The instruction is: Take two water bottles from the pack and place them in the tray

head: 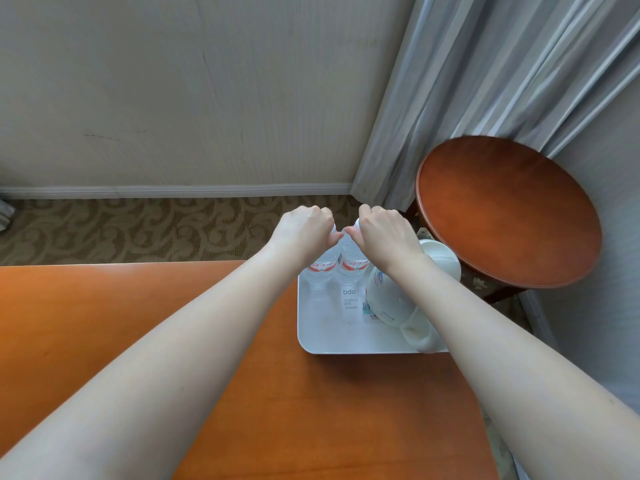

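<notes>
On the orange table (104, 306) the white tray (322, 341) is reached; both bottles are held upright in it, the left bottle (320, 271) grasped by the left hand (304, 226), the right bottle (351, 268) by the right hand (384, 230); only release seems left.

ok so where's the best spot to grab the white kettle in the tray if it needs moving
Probably by its handle, coming from the near side. The kettle sits at the right of the tray with the handle pointing toward the person, while the two bottles crowd its left.

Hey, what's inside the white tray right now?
The white tray holds two water bottles, standing side by side at its far end, and a white kettle. The right forearm covers the tray's right edge.
</notes>
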Demonstrator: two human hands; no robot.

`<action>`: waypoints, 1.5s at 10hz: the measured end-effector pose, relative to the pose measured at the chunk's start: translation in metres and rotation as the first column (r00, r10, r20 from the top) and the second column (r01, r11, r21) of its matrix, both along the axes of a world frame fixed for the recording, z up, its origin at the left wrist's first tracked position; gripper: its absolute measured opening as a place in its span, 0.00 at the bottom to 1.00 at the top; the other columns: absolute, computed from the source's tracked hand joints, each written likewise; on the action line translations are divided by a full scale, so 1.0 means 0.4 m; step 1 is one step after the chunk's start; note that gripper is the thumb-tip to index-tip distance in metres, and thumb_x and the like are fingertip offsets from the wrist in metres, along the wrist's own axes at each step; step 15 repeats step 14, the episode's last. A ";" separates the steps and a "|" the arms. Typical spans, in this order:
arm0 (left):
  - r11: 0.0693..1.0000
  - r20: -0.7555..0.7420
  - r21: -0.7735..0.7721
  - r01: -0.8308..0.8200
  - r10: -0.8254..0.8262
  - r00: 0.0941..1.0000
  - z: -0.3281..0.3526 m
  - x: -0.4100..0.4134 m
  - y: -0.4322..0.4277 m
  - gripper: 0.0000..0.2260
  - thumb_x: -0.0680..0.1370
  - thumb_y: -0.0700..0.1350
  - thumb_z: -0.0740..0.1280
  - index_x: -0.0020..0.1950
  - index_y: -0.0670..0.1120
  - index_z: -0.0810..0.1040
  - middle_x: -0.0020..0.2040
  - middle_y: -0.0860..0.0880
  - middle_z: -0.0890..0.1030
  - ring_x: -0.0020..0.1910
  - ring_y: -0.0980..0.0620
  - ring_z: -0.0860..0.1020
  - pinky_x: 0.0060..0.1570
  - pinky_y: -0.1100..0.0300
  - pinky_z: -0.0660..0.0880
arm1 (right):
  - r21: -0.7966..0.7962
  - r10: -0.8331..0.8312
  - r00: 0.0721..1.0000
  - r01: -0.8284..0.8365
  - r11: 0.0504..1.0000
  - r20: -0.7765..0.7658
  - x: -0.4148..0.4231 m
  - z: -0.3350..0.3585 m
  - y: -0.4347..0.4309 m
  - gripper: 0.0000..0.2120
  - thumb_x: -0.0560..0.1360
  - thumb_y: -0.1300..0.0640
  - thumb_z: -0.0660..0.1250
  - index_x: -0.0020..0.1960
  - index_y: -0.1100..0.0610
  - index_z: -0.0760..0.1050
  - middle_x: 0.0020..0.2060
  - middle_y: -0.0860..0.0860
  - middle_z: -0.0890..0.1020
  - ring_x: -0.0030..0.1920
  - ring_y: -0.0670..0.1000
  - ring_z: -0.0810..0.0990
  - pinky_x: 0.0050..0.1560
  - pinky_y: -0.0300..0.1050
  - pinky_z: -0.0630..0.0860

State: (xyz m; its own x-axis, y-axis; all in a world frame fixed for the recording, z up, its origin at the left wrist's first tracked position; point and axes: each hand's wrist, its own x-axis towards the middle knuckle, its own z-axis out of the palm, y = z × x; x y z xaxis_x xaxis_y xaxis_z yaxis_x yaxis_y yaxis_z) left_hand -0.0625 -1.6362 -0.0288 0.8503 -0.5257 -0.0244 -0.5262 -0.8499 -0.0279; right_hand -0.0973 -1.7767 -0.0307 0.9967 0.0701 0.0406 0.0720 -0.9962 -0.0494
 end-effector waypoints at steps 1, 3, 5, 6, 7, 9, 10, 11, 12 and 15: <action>1.000 0.003 0.022 -0.007 0.007 1.000 0.002 -0.002 -0.002 0.20 0.80 0.55 0.59 0.54 0.38 0.75 0.50 0.41 0.81 0.50 0.42 0.79 0.37 0.55 0.66 | 0.036 -0.027 1.000 0.027 0.999 -0.014 0.000 0.000 -0.001 0.17 0.78 0.47 0.60 0.50 0.63 0.71 0.45 0.61 0.80 0.46 0.63 0.79 0.37 0.48 0.66; 0.999 -0.005 0.040 -0.012 0.012 1.000 0.006 0.001 -0.004 0.20 0.80 0.55 0.59 0.55 0.38 0.74 0.50 0.41 0.81 0.50 0.41 0.79 0.38 0.55 0.66 | 0.079 -0.086 0.995 0.089 0.993 -0.040 0.002 -0.002 0.002 0.18 0.77 0.46 0.60 0.51 0.63 0.71 0.47 0.61 0.80 0.48 0.62 0.78 0.39 0.48 0.66; 0.998 0.005 0.051 -0.024 0.024 1.000 0.003 -0.001 -0.005 0.21 0.79 0.57 0.59 0.54 0.38 0.74 0.49 0.42 0.81 0.49 0.43 0.79 0.36 0.56 0.66 | 0.096 -0.092 0.994 0.097 0.991 -0.051 -0.001 -0.003 -0.001 0.21 0.77 0.43 0.58 0.51 0.63 0.71 0.47 0.60 0.79 0.48 0.60 0.78 0.38 0.48 0.67; 0.997 -0.004 0.068 -0.028 0.028 1.000 0.002 0.000 -0.002 0.24 0.79 0.60 0.57 0.54 0.39 0.73 0.48 0.43 0.81 0.48 0.43 0.79 0.36 0.56 0.67 | 0.117 -0.089 0.993 0.098 0.988 -0.082 -0.006 -0.001 -0.002 0.21 0.78 0.43 0.57 0.54 0.62 0.71 0.50 0.60 0.78 0.50 0.60 0.77 0.41 0.48 0.67; 0.997 -0.011 0.064 -0.046 0.046 0.999 0.002 0.000 0.007 0.25 0.78 0.62 0.56 0.54 0.40 0.73 0.48 0.43 0.81 0.48 0.44 0.79 0.37 0.56 0.66 | 0.139 -0.095 0.987 0.113 0.984 -0.133 -0.010 0.006 -0.001 0.22 0.78 0.44 0.57 0.60 0.61 0.69 0.53 0.60 0.77 0.54 0.61 0.75 0.46 0.51 0.71; 0.998 -0.095 0.014 -0.061 0.062 0.994 0.011 -0.005 0.019 0.23 0.79 0.60 0.55 0.56 0.41 0.71 0.52 0.43 0.80 0.50 0.43 0.78 0.40 0.55 0.66 | 0.191 -0.100 0.974 0.140 0.972 -0.205 -0.021 0.030 -0.007 0.22 0.79 0.45 0.55 0.65 0.59 0.65 0.57 0.59 0.76 0.57 0.60 0.75 0.52 0.54 0.73; 0.998 -0.128 0.025 -0.064 0.066 0.990 0.027 -0.012 0.023 0.22 0.79 0.60 0.55 0.58 0.42 0.71 0.54 0.43 0.79 0.53 0.43 0.77 0.42 0.55 0.65 | 0.168 -0.113 0.961 0.158 0.973 -0.254 -0.028 0.046 -0.002 0.21 0.79 0.44 0.53 0.65 0.57 0.64 0.58 0.59 0.75 0.56 0.59 0.75 0.51 0.54 0.73; 0.997 -0.178 0.012 -0.076 0.077 0.981 0.044 -0.018 0.032 0.22 0.80 0.59 0.54 0.59 0.42 0.71 0.57 0.44 0.78 0.56 0.44 0.75 0.47 0.53 0.68 | 0.143 -0.120 0.948 0.168 0.975 -0.294 -0.034 0.060 0.002 0.22 0.80 0.44 0.51 0.67 0.56 0.62 0.60 0.59 0.74 0.59 0.60 0.72 0.54 0.55 0.72; 0.993 -0.321 -0.035 -0.113 0.096 0.942 0.067 -0.029 0.040 0.23 0.80 0.59 0.54 0.65 0.43 0.69 0.62 0.44 0.75 0.61 0.44 0.73 0.55 0.51 0.69 | 0.117 -0.114 0.945 0.157 0.981 -0.307 -0.045 0.088 0.005 0.24 0.80 0.44 0.49 0.71 0.56 0.59 0.65 0.58 0.70 0.65 0.60 0.68 0.61 0.56 0.70; 0.981 -0.276 -0.127 -0.148 0.108 0.955 0.149 -0.035 0.061 0.26 0.80 0.60 0.52 0.71 0.43 0.66 0.69 0.44 0.71 0.67 0.44 0.70 0.61 0.49 0.68 | 0.157 -0.091 0.972 0.127 0.979 -0.214 -0.050 0.172 -0.001 0.22 0.80 0.45 0.49 0.68 0.57 0.64 0.67 0.56 0.71 0.67 0.58 0.68 0.65 0.55 0.67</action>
